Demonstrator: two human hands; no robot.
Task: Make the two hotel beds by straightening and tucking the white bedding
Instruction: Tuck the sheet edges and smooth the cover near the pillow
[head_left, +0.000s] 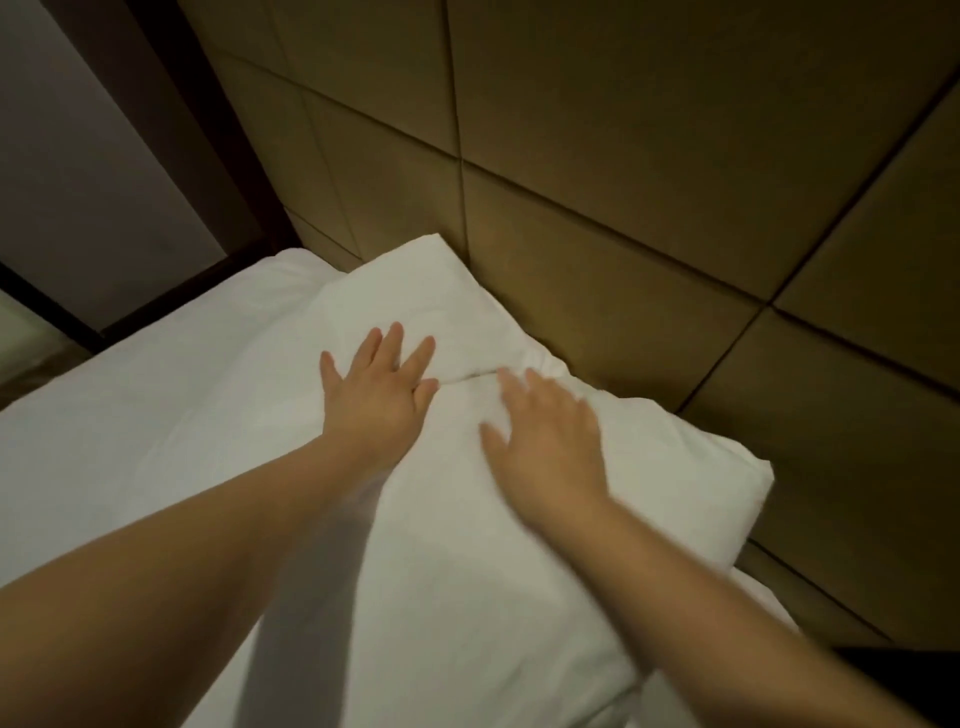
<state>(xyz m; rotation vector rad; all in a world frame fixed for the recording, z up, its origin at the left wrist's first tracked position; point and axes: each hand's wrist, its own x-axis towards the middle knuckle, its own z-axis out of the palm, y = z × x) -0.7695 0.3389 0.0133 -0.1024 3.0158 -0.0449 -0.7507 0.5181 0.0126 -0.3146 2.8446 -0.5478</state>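
Two white pillows lie side by side at the head of a bed, against the padded headboard. The far pillow (415, 291) is on the left and the near pillow (649, 467) on the right. My left hand (376, 387) presses flat, fingers spread, where the two pillows meet. My right hand (545, 441) lies flat with straight fingers on the near pillow; it is slightly blurred. A white sheet (130, 415) covers the mattress to the left of the pillows.
A brown padded headboard (649, 156) with stitched panels fills the upper right. A dark wooden frame (171, 130) and a grey wall (62, 156) stand at the upper left, beyond the bed's far edge.
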